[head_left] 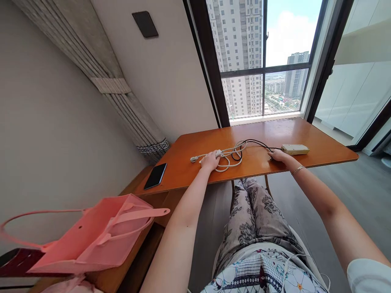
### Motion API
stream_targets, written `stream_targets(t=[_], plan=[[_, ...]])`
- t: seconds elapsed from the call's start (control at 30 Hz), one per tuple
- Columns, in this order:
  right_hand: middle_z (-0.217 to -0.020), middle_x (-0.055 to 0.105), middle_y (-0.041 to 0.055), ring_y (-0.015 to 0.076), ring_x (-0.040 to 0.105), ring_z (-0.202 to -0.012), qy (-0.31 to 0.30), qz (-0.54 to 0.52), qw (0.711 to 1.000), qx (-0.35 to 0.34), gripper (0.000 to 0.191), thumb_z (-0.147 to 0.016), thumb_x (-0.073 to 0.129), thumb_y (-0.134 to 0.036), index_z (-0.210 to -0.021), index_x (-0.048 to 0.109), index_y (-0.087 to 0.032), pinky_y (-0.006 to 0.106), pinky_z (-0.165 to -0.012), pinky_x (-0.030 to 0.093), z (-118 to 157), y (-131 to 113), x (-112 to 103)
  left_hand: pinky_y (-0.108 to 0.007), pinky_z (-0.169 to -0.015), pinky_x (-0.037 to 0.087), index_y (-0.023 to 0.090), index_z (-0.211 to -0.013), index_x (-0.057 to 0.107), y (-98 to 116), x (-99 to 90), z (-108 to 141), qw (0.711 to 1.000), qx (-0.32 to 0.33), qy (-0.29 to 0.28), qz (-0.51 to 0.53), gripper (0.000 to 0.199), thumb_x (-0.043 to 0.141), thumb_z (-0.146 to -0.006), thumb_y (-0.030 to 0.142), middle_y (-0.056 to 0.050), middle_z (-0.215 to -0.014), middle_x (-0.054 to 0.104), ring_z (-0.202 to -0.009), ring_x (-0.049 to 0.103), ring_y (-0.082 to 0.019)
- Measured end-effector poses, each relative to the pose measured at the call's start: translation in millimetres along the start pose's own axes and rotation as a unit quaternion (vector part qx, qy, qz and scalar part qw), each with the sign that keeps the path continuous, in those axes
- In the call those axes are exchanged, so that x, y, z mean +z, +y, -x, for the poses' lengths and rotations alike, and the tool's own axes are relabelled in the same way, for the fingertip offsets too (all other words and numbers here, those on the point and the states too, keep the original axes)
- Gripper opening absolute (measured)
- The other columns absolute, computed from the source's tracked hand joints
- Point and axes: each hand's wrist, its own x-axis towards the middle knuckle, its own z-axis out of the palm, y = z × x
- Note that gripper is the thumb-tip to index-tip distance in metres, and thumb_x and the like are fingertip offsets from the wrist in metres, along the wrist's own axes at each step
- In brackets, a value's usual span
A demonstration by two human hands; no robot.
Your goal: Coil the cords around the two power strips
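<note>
The left hand [210, 160] holds white cable [224, 154]; the right hand [277, 155] lies beside a pale box [295, 149].

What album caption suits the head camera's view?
Left hand on white cable, right hand beside a pale block, over a brown table.

The single head view looks out from the wearer's own head, forward and down, close above the legs [253, 219] at five o'clock, across the worktop [183, 148] at mid-frame, towards the farther window [264, 59] at one o'clock.

Grey floor [345, 183], bright window [263, 65] (dark-framed)
</note>
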Motion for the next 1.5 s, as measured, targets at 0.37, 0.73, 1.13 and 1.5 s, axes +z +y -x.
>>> stream_targets(t=[0.37, 0.73, 1.13, 1.5], plan=[[-0.114, 0.067, 0.0292, 0.0396, 0.061, -0.114, 0.059, 0.205, 0.976, -0.037, 0.023, -0.089, 0.055, -0.015, -0.100, 0.076, -0.011, 0.052, -0.091, 0.048, 25, -28, -1, -0.045, -0.111, 0.040, 0.023, -0.145, 0.049, 2, -0.6, 5, 1.000, 0.007, 0.003, -0.004, 0.053, 0.042, -0.098, 0.045, -0.013, -0.147, 0.056, -0.134, 0.052, -0.033], [-0.142, 0.059, 0.0164, 0.0326, 0.045, -0.132, 0.095, 0.257, 0.948, -0.162, 0.041, -0.094, 0.042, -0.017, -0.123, 0.070, -0.012, 0.047, -0.109, 0.035, 34, -20, -7, -0.045, -0.115, 0.037, 0.022, -0.148, 0.048, 0, 5.2, 6, 1.000, 0.005, 0.013, -0.019, 0.056, 0.043, -0.098, 0.045, -0.014, -0.152, 0.051, -0.140, 0.047, -0.032], [-0.117, 0.068, 0.0214, 0.0351, 0.049, -0.117, 0.116, 0.367, 0.921, -0.059, 0.035, -0.091, 0.050, -0.026, -0.116, 0.069, -0.010, 0.049, -0.099, 0.030, 24, -32, -25, -0.035, -0.112, 0.042, 0.019, -0.134, 0.064, 1, -0.8, 5, 0.997, 0.053, 0.050, 0.033, 0.044, 0.043, -0.096, 0.021, -0.008, -0.140, 0.063, -0.131, 0.056, -0.024], [-0.112, 0.068, 0.0195, 0.0315, 0.051, -0.114, 0.072, 0.407, 0.906, -0.095, 0.027, -0.090, 0.053, -0.020, -0.109, 0.072, -0.013, 0.046, -0.100, 0.027, 30, -20, -29, -0.036, -0.108, 0.046, 0.016, -0.129, 0.066, 4, 0.8, 8, 0.995, 0.051, 0.060, 0.058, 0.041, 0.049, -0.091, 0.019, -0.011, -0.134, 0.066, -0.125, 0.061, -0.026]])
